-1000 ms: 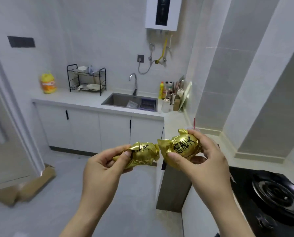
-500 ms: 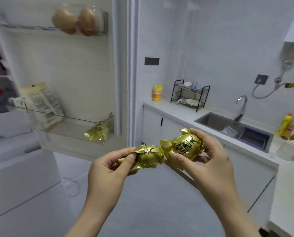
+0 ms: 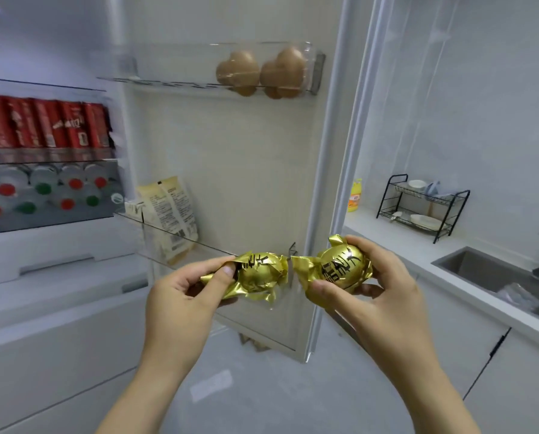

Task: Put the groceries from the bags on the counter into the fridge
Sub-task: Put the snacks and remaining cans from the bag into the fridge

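My left hand (image 3: 180,296) pinches a gold foil-wrapped ball (image 3: 259,275) with black lettering. My right hand (image 3: 384,286) grips a second gold foil-wrapped ball (image 3: 340,264). Both are held side by side in front of the open fridge door (image 3: 246,170), level with its lower clear door shelf (image 3: 199,242). That shelf holds two pale yellow packets (image 3: 171,211). The upper door shelf (image 3: 174,84) carries several brown eggs (image 3: 262,73). Inside the fridge at left stand red cans (image 3: 46,123) above bottles with red and green caps (image 3: 42,192).
The fridge's lower white drawers (image 3: 58,296) fill the left. At right a white counter (image 3: 425,245) bears a yellow bottle (image 3: 355,195), a black dish rack (image 3: 425,205) and a steel sink (image 3: 497,274). Grey floor (image 3: 262,386) lies below my hands.
My view has swung left from the counter and stove to the open fridge. Both hands keep the same hold on the gold balls, now closer to the door shelf.
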`<state>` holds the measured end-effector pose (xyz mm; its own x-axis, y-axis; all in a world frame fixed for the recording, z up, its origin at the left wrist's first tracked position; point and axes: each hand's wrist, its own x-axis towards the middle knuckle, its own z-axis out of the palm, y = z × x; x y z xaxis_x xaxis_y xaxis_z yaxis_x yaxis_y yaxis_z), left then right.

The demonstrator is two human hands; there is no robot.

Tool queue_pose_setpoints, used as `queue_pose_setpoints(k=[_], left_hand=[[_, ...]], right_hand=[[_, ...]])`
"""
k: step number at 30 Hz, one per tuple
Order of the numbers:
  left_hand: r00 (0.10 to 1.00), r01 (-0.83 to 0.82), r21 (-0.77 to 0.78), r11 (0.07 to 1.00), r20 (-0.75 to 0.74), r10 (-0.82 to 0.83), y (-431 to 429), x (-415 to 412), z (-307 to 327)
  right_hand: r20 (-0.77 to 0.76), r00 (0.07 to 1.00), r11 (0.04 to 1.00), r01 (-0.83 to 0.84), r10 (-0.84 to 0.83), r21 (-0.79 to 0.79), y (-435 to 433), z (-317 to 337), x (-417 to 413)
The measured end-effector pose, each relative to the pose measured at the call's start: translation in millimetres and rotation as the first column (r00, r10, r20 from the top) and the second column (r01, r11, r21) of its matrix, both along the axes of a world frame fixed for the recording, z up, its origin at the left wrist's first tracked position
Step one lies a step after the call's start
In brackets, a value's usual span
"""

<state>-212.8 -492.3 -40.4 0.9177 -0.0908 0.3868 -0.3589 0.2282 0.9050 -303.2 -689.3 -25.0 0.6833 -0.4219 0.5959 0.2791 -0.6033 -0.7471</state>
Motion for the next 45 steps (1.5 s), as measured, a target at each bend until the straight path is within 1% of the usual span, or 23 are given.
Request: queue_pose_setpoints(k=[4, 9, 11, 13, 15, 18, 23, 25, 28, 32, 34, 36, 39, 41, 42, 43, 44, 45], left_hand=[[0.999, -0.005, 0.000, 1.000, 0.047, 0.005, 17.9, 48.9, 14.9], [0.994, 0.063, 0.060, 0.996, 0.082, -0.068, 23.8, 106.8, 28.3], [0.991, 0.077, 0.129, 0.989, 0.103, -0.090, 21.0, 128.9, 31.6], [0.984, 0.073, 0.251, 0.965, 0.138, -0.111, 14.7, 147.8, 32.3], [0.979, 0.041, 0.396, 0.917, 0.169, -0.117, 6.9, 163.3, 29.9], [0.977, 0.026, 0.575, 0.818, 0.157, -0.142, -2.1, 179.4, 23.3], [0.977, -0.011, 0.711, 0.703, 0.157, -0.143, -11.6, 188.0, 23.8], [0.979, -0.029, 0.739, 0.673, 0.156, -0.129, -14.8, 190.2, 25.4], [0.984, -0.013, 0.787, 0.617, 0.122, -0.134, -18.0, 195.0, 27.9], [0.985, -0.013, 0.870, 0.492, 0.096, -0.143, -22.7, 197.4, 30.9], [0.982, -0.021, 0.913, 0.408, 0.094, -0.161, -25.6, 195.3, 30.3], [0.979, -0.030, 0.944, 0.329, 0.094, -0.181, -27.2, 193.5, 29.6], [0.979, 0.007, 0.958, 0.287, 0.051, -0.195, -26.9, 193.3, 29.3], [0.979, -0.011, 0.969, 0.247, 0.060, -0.195, -27.3, 192.1, 28.1], [0.978, -0.041, 0.970, 0.238, 0.087, -0.189, -27.3, 191.2, 27.4], [0.977, -0.080, 0.963, 0.259, 0.127, -0.173, -26.9, 190.2, 26.4], [0.975, -0.114, 0.943, 0.312, 0.166, -0.147, -26.0, 189.6, 25.3], [0.975, -0.136, 0.911, 0.390, 0.194, -0.113, -24.7, 189.7, 24.1]], right_hand=[[0.016, 1.000, 1.000, 0.014, -0.014, -0.005, 18.2, 5.9, 41.5], [0.007, 0.998, 0.998, 0.059, -0.059, 0.000, 32.3, 5.9, 73.9], [0.006, 0.996, 0.996, 0.091, -0.091, 0.009, 35.5, 4.7, 82.1], [0.011, 0.992, 0.992, 0.126, -0.126, 0.013, 37.9, 2.2, 88.5], [0.005, 0.989, 0.989, 0.148, -0.148, 0.013, 39.1, -0.1, 93.6], [-0.017, 0.986, 0.986, 0.167, -0.167, 0.009, 38.7, 0.0, 99.2], [-0.039, 0.985, 0.986, 0.166, -0.166, -0.009, 34.0, 5.4, 108.2], [-0.047, 0.985, 0.986, 0.164, -0.165, -0.012, 32.2, 6.4, 111.8], [-0.069, 0.985, 0.987, 0.155, -0.157, -0.032, 31.9, 7.3, 117.6], [-0.130, 0.983, 0.992, 0.125, -0.128, -0.033, 28.4, 4.7, 125.1], [-0.175, 0.976, 0.991, 0.125, -0.131, -0.043, 24.7, 3.0, 128.2], [-0.232, 0.963, 0.989, 0.119, -0.137, -0.087, 22.2, 4.2, 132.8], [-0.334, 0.929, 0.973, 0.085, -0.156, -0.216, 19.1, 9.5, 142.5], [-0.402, 0.899, 0.957, 0.054, -0.170, -0.285, 17.8, 13.2, 148.3], [-0.436, 0.881, 0.947, 0.039, -0.182, -0.317, 17.3, 14.7, 150.7], [-0.468, 0.862, 0.937, 0.022, -0.195, -0.349, 17.3, 16.4, 152.6], [-0.497, 0.843, 0.927, 0.004, -0.205, -0.376, 17.6, 18.2, 154.2], [-0.519, 0.829, 0.920, -0.014, -0.209, -0.392, 18.0, 19.8, 155.8]])
